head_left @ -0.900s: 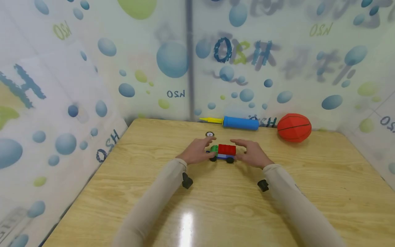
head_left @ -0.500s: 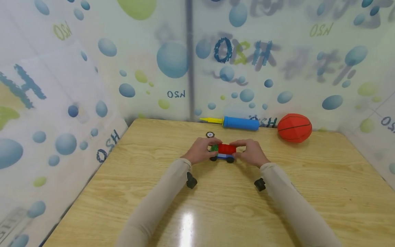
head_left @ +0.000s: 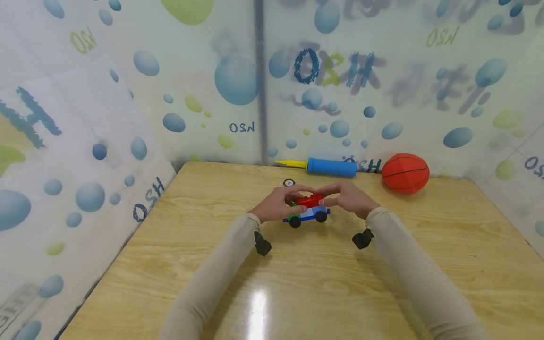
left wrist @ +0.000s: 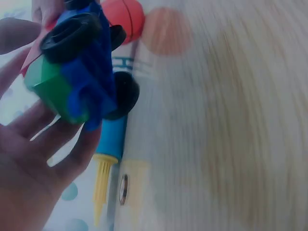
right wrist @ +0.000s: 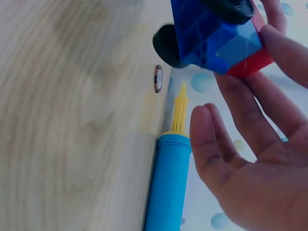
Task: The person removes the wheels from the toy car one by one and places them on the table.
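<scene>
A toy truck [head_left: 313, 215] made of building bricks, with a green cab, red top, blue base and black wheels, is held in both hands just above the table. My left hand [head_left: 274, 205] grips the cab end, the thumb on the near side and fingers on the far side. At the rear, my right hand [head_left: 352, 198] pinches the red top between thumb and fingers. In the left wrist view the green cab [left wrist: 54, 89] faces the camera, tilted. The right wrist view shows the red block [right wrist: 252, 63] against the right fingers, the lower fingers free of it.
Behind the hands, a blue hand pump [head_left: 331, 167] with a yellow nozzle lies along the back edge of the wooden table [head_left: 212, 250]. A red ball [head_left: 405, 173] sits to its right. A small round disc [head_left: 289, 182] lies beyond the left hand, before a patterned wall.
Both hands have closed in on the toy truck and taken hold of it from either end. The truck has risen from the table and tilted, its rear slightly higher in the head view.
</scene>
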Demonstrator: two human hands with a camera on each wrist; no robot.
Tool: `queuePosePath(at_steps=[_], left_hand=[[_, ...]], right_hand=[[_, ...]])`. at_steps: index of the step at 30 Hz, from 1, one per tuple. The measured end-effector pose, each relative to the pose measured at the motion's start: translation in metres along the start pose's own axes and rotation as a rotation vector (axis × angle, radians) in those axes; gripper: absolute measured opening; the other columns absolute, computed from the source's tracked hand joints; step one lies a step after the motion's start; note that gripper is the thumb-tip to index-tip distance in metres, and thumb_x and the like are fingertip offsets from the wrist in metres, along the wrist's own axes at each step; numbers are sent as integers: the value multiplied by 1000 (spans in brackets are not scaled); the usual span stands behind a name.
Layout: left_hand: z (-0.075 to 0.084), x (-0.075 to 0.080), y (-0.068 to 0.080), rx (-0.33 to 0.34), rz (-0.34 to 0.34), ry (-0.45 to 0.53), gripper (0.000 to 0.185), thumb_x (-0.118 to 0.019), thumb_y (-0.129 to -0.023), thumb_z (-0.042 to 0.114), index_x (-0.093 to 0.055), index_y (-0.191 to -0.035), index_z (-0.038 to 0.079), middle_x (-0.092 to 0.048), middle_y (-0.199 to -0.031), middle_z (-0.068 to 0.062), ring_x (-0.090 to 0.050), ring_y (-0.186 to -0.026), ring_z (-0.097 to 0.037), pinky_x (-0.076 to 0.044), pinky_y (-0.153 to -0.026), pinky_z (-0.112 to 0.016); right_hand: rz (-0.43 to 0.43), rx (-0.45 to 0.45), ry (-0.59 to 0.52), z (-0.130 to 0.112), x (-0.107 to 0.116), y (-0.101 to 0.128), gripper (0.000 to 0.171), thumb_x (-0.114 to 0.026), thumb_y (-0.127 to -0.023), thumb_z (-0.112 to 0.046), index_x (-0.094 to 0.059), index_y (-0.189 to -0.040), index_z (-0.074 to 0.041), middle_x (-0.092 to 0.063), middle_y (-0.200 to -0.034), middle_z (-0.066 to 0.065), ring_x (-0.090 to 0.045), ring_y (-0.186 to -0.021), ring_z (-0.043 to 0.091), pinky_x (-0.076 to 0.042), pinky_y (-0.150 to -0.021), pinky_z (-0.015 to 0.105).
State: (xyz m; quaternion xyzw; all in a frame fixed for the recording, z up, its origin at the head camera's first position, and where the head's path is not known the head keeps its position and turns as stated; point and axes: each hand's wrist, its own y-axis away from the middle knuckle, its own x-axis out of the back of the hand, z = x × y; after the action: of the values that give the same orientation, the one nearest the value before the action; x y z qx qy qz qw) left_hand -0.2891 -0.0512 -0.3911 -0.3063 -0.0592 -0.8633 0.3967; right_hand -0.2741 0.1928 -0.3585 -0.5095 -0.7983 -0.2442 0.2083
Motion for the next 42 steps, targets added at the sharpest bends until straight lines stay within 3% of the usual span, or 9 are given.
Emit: queuePosePath(at_steps=[4,8,13,18,22,25,32,36,42], left_hand=[[4,-1,-2,-21,-23,30,49,-66,-96,19,-55,-143,28,-63,-134,-3,-65,-106,-21,-56,-91,-33],[8,0,-5,-16,-23,-3,50,-67,-96,23,-55,-143,29,-58,-143,2,-60,-122,-20,-54,-100,-37],[11,0,-7,-26,0,-6,51,-65,-97,22,-53,-145,28,-58,-143,0,-58,-123,-20,-53,-102,-40],[8,1,-8,-22,74,34,52,-63,-98,18,-50,-147,29,-60,-131,-7,-57,-112,-22,-56,-93,-36],[5,0,-7,13,141,116,51,-63,-99,17,-49,-147,29,-61,-121,-9,-58,-108,-23,-55,-92,-35],[2,-2,-7,29,175,171,51,-63,-99,17,-48,-147,28,-61,-119,-10,-59,-108,-23,-54,-91,-35],[3,-12,-4,58,194,264,53,-63,-99,19,-43,-147,26,-56,-131,-12,-58,-109,-24,-55,-88,-31],[2,-20,0,122,185,319,54,-64,-99,21,-42,-147,27,-55,-138,-13,-60,-114,-27,-57,-94,-38],[4,-26,7,206,112,342,54,-67,-97,25,-44,-145,34,-55,-140,-12,-63,-116,-27,-57,-97,-44]], right_hand=[[-46,9,-8,-5,7,-2,43,-65,-97,-21,-61,-137,-6,-61,-141,18,-49,-135,40,-32,-113,67],[-50,29,-4,-7,10,-4,42,-65,-97,-21,-62,-136,-6,-64,-138,16,-54,-131,38,-31,-114,68],[-34,66,-11,-9,12,-2,51,-67,-96,-29,-57,-142,-11,-63,-140,15,-57,-129,36,-39,-111,63],[99,138,-22,-5,7,7,53,-69,-95,-33,-56,-142,-14,-63,-137,14,-59,-126,34,-47,-106,58],[253,231,1,1,-3,11,42,-70,-95,-27,-62,-135,-14,-71,-119,13,-66,-109,29,-54,-95,48],[308,271,-22,3,-11,12,37,-71,-94,-24,-66,-130,-14,-73,-103,14,-68,-96,32,-57,-83,41],[268,254,-128,3,-23,11,37,-71,-94,-23,-66,-129,-13,-73,-100,28,-69,-84,46,-57,-67,45],[245,249,-152,5,-28,10,33,-71,-94,-19,-68,-126,-10,-74,-98,27,-71,-77,42,-58,-65,41],[170,235,-182,7,-31,14,28,-71,-93,-12,-70,-120,-4,-70,-88,22,-66,-67,34,-57,-64,32]])
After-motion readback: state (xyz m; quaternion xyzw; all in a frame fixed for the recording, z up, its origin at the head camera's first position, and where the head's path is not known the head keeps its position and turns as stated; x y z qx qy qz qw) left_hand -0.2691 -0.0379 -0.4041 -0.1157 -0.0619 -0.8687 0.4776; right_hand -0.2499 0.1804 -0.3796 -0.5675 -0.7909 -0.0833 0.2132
